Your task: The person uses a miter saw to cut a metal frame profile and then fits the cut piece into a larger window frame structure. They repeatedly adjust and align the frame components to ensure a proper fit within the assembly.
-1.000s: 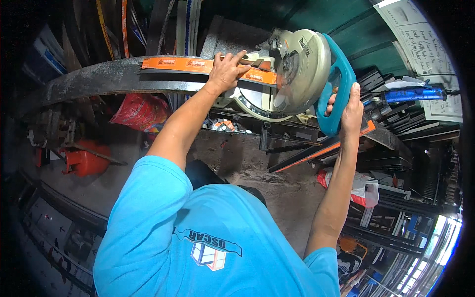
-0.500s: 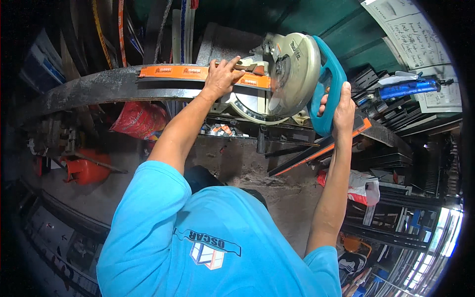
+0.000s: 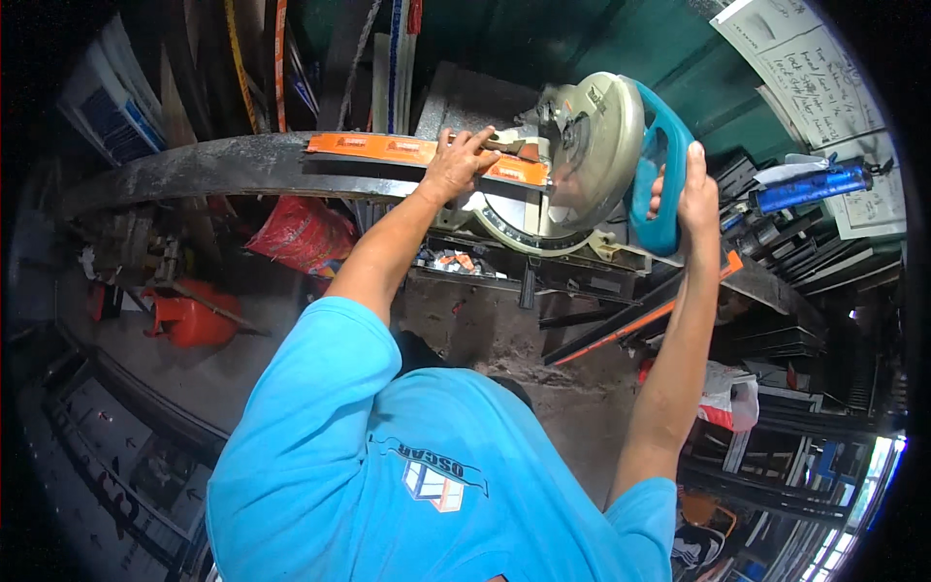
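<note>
My right hand is wrapped round the teal loop handle of a mitre saw, thumb pointing up along its outer side. The saw's pale round guard hides the blade. Left of it, my left hand presses a long metal profile with an orange printed strip onto the saw's bed, fingers over its top edge. The profile's right end reaches the guard. Under the guard lies the curved front of the pale saw base.
A long dark beam extends left from the saw. Below it are a red sack and an orange gas cylinder. Another orange-edged profile leans at the right. A blue tool lies near papers on the far right.
The whole scene has slid right in the picture as the view moved. Against the bench, the saw handle and my right hand have shifted slightly farther away. My left hand stays on the profile.
</note>
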Demonstrator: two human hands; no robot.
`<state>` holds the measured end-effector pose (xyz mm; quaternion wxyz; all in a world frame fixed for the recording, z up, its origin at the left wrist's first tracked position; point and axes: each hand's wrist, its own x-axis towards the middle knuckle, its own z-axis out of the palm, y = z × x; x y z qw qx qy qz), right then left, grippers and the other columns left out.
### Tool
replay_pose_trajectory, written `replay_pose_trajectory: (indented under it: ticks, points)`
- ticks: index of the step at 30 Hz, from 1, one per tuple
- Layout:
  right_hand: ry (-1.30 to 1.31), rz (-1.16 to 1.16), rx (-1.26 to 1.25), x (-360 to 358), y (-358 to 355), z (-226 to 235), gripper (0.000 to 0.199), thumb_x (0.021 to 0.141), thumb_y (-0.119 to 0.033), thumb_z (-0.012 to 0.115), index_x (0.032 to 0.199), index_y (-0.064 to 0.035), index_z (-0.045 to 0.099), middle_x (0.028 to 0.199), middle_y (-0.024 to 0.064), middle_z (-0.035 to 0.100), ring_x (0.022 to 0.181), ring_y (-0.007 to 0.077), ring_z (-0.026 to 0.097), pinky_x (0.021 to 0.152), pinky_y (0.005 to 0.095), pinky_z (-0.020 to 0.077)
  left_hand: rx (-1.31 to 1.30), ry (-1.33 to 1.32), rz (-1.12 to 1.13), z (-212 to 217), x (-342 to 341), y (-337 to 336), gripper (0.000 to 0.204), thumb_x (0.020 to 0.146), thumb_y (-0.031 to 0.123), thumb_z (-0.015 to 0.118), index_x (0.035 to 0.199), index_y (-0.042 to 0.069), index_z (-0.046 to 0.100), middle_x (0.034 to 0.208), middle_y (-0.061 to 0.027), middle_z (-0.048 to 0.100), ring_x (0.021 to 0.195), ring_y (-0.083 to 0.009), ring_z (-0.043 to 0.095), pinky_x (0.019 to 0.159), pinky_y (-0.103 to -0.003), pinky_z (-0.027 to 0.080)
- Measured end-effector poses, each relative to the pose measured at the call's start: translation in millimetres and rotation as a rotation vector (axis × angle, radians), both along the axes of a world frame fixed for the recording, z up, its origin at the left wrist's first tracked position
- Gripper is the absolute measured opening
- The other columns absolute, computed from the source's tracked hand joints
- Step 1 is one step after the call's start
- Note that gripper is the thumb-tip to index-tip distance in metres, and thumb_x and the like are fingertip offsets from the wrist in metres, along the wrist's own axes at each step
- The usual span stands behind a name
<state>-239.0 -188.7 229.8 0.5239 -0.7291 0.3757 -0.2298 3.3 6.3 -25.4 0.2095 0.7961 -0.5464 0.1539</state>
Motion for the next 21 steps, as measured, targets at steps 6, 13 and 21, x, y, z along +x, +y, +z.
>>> replay_pose_trajectory:
  ticks: [6,13,21]
  points:
    - [0.109,0.072,0.024,22,-9,48,0.076,0.089,-0.073,0.05,0.092,0.0027,0.057,0.068,0.0114,0.06,0.053,0.0204,0.061,0.047,0.0359,0.0528,0.036,-0.004,0.004,-7,9,-1,0.066,0.066,0.011,0.081,0.128,0.029,0.064,0.156,-0.0047,0.034,0.136,-0.0292,0.04,0.114,-0.056,0.024]
    - [0.123,0.096,0.005,31,-23,50,0.08,0.088,-0.072,0.053,0.1,0.0072,0.054,0.076,0.0168,0.063,0.053,0.0223,0.063,0.045,0.0351,0.0537,0.16,0.115,-0.109,17,14,54,0.052,0.083,0.012,0.072,0.133,0.022,0.061,0.158,-0.0099,0.032,0.148,-0.0384,0.02,0.117,-0.061,0.018]
    - [0.096,0.087,0.02,31,-25,45,0.082,0.088,-0.071,0.052,0.106,0.009,0.058,0.08,0.0174,0.063,0.053,0.0223,0.063,0.044,0.0354,0.0525,0.159,0.58,-0.293,95,7,92,0.044,0.091,0.014,0.066,0.134,0.014,0.06,0.121,-0.0149,0.065,0.108,-0.0292,0.063,0.093,-0.037,0.048]
